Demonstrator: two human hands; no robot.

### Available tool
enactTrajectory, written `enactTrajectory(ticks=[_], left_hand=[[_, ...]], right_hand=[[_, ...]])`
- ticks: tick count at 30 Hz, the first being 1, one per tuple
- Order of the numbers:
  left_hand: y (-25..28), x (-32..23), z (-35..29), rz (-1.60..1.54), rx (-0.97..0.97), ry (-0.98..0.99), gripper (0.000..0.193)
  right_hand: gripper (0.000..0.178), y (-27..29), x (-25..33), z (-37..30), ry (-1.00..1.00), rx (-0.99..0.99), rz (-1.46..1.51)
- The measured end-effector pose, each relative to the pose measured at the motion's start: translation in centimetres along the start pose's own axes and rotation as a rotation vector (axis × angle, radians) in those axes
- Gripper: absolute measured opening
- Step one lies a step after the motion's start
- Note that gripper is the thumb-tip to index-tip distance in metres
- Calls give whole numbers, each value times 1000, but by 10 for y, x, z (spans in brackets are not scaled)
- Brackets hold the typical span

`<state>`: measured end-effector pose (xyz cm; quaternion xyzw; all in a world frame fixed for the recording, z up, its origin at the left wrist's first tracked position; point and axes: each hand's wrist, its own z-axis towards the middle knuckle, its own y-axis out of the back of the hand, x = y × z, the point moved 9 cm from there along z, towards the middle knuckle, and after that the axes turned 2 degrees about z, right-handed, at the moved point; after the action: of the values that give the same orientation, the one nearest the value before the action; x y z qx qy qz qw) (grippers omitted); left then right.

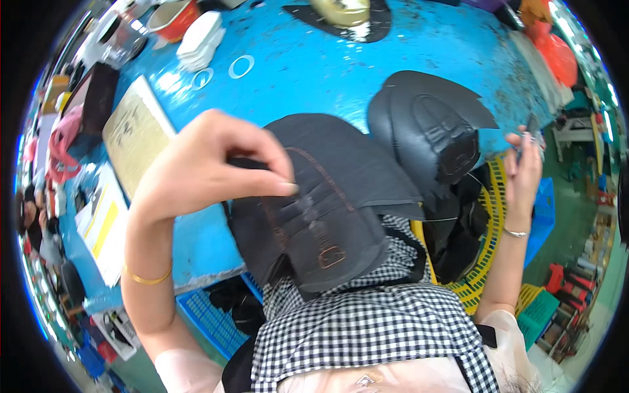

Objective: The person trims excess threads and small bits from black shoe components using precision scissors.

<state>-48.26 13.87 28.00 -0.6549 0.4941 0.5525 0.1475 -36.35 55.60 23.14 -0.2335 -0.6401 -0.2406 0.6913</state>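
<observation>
A black shoe upper [334,177] with brown stitching lies over the near edge of the table and my lap, its underside showing. Just above its stitched part, my left hand [219,160] is closed in a pinch, thumb against fingers. Anything between those fingertips is too small to make out. Out to the right, my right hand [523,173] is raised with a small grey tool [533,126] at its fingers; its exact kind is unclear. Another black shoe upper [426,121], moulded and smooth side up, rests on the table beyond the first.
A yellow basket [491,245] of black pieces stands at the right, and a blue basket [208,318] sits below the table's edge. Cardboard [136,134] and papers [105,226] lie on the left. A gold-coloured shoe last [344,12] stands at the far side.
</observation>
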Motion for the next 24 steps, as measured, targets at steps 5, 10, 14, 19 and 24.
enactTrajectory(ticks=[5, 10, 14, 19, 24], left_hand=[[-37, -2, 14, 213, 256, -21, 13], [-49, 3, 18, 250, 312, 25, 12], [-52, 5, 15, 358, 227, -53, 13], [-46, -3, 15, 511, 139, -86, 16], [-28, 3, 9, 500, -10, -174, 22]], right_hand=[[23, -75, 13, -23, -63, 259, -9], [24, -145, 34, -60, -26, 581, -169], [20, -203, 55, -103, 158, 984, -386], [18, -253, 66, -152, 635, 1330, -548], [17, -263, 63, -166, 853, 1481, -729]])
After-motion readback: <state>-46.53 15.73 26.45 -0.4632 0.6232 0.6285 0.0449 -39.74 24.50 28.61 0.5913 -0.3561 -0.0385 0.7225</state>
